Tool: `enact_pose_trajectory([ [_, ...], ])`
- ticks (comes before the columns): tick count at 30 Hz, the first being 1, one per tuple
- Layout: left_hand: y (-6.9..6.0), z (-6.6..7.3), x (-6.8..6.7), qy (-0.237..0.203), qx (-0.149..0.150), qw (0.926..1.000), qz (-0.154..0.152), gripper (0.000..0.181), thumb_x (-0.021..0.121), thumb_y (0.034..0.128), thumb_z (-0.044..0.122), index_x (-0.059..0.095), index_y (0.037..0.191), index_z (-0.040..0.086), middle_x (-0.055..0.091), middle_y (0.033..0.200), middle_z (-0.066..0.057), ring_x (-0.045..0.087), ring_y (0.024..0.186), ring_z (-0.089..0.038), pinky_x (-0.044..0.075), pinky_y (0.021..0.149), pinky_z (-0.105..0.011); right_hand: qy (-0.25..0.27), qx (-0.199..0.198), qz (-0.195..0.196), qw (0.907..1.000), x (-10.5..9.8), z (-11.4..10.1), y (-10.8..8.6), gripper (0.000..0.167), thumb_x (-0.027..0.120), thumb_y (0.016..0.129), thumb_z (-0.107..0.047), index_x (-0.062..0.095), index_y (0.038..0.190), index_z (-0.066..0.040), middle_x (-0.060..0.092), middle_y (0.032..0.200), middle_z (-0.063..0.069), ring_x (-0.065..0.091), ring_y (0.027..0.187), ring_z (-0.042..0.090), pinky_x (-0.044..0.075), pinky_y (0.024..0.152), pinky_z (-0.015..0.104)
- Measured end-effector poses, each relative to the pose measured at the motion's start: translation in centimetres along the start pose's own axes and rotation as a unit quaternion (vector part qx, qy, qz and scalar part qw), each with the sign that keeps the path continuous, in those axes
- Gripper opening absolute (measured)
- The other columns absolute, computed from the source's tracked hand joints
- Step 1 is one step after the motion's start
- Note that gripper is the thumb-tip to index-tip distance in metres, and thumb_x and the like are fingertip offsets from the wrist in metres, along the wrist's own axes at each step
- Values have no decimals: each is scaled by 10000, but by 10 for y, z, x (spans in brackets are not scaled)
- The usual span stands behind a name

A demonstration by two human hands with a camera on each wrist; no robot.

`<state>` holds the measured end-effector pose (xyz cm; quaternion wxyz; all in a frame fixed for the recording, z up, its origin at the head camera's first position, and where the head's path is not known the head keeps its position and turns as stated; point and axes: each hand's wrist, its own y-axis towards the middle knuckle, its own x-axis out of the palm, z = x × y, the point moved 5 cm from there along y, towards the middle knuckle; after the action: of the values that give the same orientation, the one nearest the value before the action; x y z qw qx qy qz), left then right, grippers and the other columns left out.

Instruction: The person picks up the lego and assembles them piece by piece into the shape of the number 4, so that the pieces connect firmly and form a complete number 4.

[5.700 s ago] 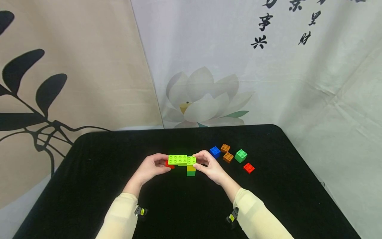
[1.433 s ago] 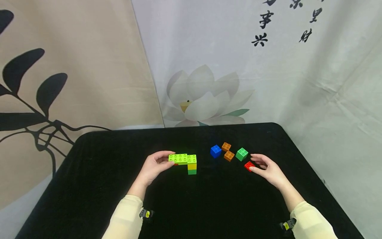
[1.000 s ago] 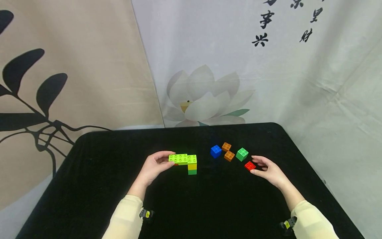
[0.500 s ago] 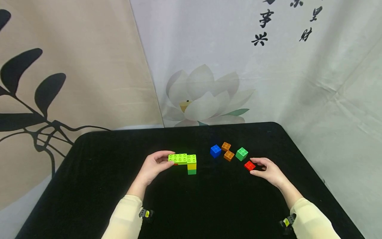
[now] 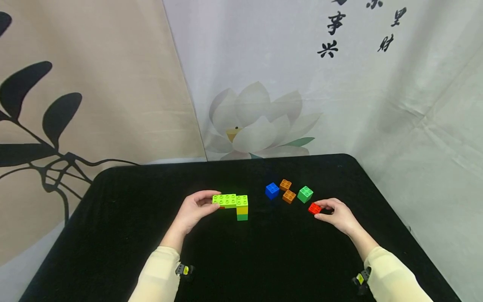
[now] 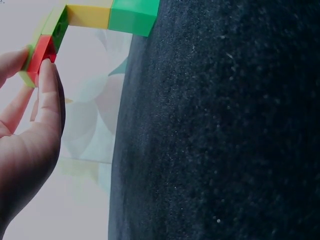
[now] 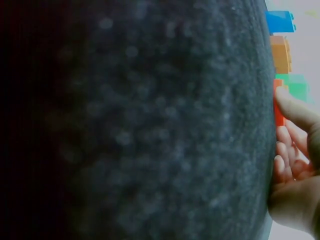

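My left hand [image 5: 194, 212] pinches the left end of a joined toy brick build [image 5: 225, 200]. Lime bricks run along its top, and a yellow brick [image 5: 242, 210] over a green brick [image 5: 242, 217] hangs under its right end. In the left wrist view, a red brick [image 6: 40, 54] in the build lies between thumb and fingers. At the right, my right hand [image 5: 339, 216] has thumb and index finger on opposite sides of a loose red brick [image 5: 315, 208]. The right wrist view shows the thumb against this red brick [image 7: 279, 102], low at the black tabletop.
Left of the right hand lie a green brick [image 5: 305, 194], two orange bricks [image 5: 289, 196] and a blue brick [image 5: 272, 191]. All sit on the black cloth-covered table [image 5: 241, 260]. A printed curtain [image 5: 264, 84] stands behind the table.
My right hand left the build's right end and went to the loose red brick; over the last second its thumb and finger closed in on it. The left hand stays on the build.
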<state>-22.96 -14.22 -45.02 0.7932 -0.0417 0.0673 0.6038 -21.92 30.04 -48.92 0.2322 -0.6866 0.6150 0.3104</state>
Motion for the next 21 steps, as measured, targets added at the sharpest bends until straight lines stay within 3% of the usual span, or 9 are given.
enact_pose_trajectory([
  [12, 2, -2, 0, -7, -39, 10000, 30, 375, 752, 893, 141, 647, 1235, 29, 643, 1193, -141, 656, 1036, -275, 549, 878, -301, 76, 66, -172, 9998, -5, -4, -2, 281, 769, 870, -169, 712, 1111, -38, 629, 1066, 100, 555, 974, 260, 474, 810, 369],
  [21, 1, -2, -1, 41, -13, 10000, 61, 386, 765, 880, 130, 651, 1235, 28, 650, 1190, -136, 660, 1023, -271, 548, 877, -295, 374, -277, -306, 9984, -7, -32, 0, 299, 755, 888, -176, 696, 1153, -50, 617, 1110, 106, 585, 1006, 266, 509, 867, 391],
])
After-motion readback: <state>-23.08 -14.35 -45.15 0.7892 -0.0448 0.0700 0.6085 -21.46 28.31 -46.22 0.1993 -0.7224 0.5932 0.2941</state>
